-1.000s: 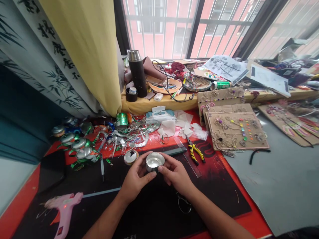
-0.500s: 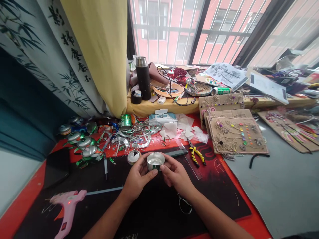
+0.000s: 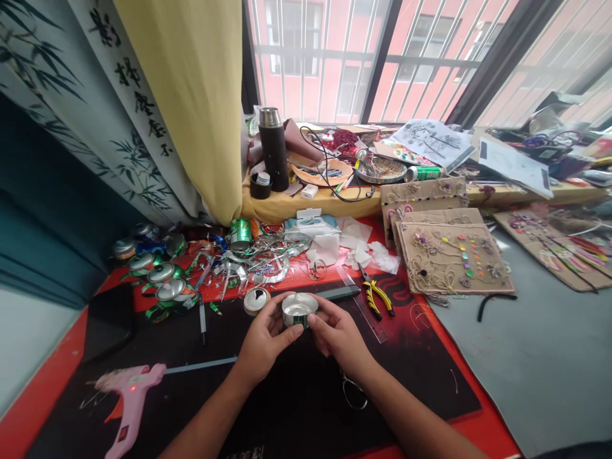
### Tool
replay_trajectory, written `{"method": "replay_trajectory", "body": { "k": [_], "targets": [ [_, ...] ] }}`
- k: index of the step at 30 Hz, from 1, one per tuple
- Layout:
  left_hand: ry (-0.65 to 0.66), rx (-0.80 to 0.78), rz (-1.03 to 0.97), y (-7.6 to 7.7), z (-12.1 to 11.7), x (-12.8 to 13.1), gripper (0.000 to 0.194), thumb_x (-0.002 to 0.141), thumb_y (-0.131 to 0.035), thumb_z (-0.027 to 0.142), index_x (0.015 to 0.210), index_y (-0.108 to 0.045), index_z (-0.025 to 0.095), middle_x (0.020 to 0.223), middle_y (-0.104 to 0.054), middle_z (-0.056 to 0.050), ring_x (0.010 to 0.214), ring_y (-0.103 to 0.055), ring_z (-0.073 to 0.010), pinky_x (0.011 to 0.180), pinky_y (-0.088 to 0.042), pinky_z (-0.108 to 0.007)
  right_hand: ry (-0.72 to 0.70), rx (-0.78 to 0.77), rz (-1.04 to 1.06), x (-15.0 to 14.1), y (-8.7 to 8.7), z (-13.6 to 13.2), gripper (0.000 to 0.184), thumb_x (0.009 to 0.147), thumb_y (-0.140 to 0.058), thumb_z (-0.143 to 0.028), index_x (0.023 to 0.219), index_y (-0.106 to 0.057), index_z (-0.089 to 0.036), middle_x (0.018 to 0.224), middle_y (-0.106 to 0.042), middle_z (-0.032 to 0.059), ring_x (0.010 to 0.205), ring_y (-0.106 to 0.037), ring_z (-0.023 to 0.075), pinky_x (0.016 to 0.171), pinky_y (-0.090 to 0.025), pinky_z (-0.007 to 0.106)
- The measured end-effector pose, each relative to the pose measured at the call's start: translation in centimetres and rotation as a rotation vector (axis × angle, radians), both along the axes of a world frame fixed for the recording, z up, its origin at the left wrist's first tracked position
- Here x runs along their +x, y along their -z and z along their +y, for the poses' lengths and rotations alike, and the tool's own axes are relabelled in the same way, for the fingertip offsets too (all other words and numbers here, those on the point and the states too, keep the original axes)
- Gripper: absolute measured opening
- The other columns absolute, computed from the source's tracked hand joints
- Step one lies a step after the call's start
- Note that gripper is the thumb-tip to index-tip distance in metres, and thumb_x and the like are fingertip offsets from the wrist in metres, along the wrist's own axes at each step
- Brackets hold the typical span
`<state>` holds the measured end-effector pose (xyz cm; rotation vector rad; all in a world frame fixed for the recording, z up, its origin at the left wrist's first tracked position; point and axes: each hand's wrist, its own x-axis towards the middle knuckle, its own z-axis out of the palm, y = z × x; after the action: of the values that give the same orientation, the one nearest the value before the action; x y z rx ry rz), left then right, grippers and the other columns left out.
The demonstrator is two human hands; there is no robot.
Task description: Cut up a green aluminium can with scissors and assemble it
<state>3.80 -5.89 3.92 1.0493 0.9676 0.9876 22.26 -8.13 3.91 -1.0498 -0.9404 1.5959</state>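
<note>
My left hand (image 3: 262, 341) and my right hand (image 3: 338, 333) both grip a cut-off aluminium can bottom (image 3: 298, 308), shiny side up, just above the black mat (image 3: 287, 408). Fingers of each hand wrap round its rim from either side. A can top with its pull-tab hole (image 3: 255, 299) lies on the mat just left of my left hand. Scissors (image 3: 352, 390) lie partly under my right forearm.
A pink glue gun (image 3: 129, 390) lies at the near left. Cut can pieces and scraps (image 3: 215, 261) pile up behind. Yellow-handled pliers (image 3: 376, 295) and a clear ruler (image 3: 366, 311) lie to the right. Decorated cardboard panels (image 3: 452, 255) sit further right. A black flask (image 3: 274, 150) stands on the sill.
The camera has shifted a little, mostly between the first and second frame. Both hands stay closed on the can bottom in nearly the same place.
</note>
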Motion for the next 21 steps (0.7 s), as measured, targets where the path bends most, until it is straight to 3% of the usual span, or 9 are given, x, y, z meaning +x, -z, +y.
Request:
{"method": "replay_trajectory", "body": {
  "k": [6,12,18,21],
  "targets": [
    [-0.007,-0.004,-0.008,0.1,0.0,0.2,0.065,0.076,-0.093,0.041,0.131,-0.065,0.023,0.135,-0.076,-0.012,0.128,-0.071,-0.0342,0.111,-0.056,-0.046,0.012,-0.013,-0.005,-0.1,0.1,0.0,0.083,0.086,-0.085,-0.061,0.148,-0.063,-0.012,0.055,-0.048,-0.0109,0.040,-0.036,0.0067,0.038,-0.027,0.020],
    [-0.080,0.050,-0.058,-0.2,-0.1,0.3,0.084,0.078,-0.091,0.041,0.151,-0.052,0.027,0.151,-0.066,-0.013,0.139,-0.064,-0.0349,0.115,-0.052,-0.045,0.004,-0.024,-0.028,-0.1,-0.4,0.2,0.087,0.087,-0.082,-0.064,0.155,-0.058,-0.014,0.060,-0.053,-0.0087,0.041,-0.040,0.0076,0.039,-0.026,0.020],
    [-0.073,0.164,-0.012,-0.2,-0.8,0.3,0.068,0.083,-0.089,0.038,0.142,-0.058,0.025,0.146,-0.068,-0.013,0.141,-0.061,-0.0340,0.121,-0.045,-0.046,-0.063,-0.028,-0.024,-0.1,-0.7,0.7,0.079,0.086,-0.082,-0.067,0.142,-0.068,-0.014,0.057,-0.051,-0.0081,0.041,-0.040,0.0080,0.040,-0.024,0.019],
    [-0.089,0.195,0.044,0.0,-1.0,0.4,0.069,0.083,-0.089,0.039,0.143,-0.056,0.025,0.146,-0.067,-0.013,0.140,-0.061,-0.0340,0.121,-0.045,-0.047,-0.065,-0.051,-0.002,-0.2,-0.7,0.8,0.077,0.085,-0.083,-0.069,0.136,-0.070,-0.014,0.055,-0.051,-0.0080,0.041,-0.039,0.0078,0.040,-0.023,0.019]
  ]
}}
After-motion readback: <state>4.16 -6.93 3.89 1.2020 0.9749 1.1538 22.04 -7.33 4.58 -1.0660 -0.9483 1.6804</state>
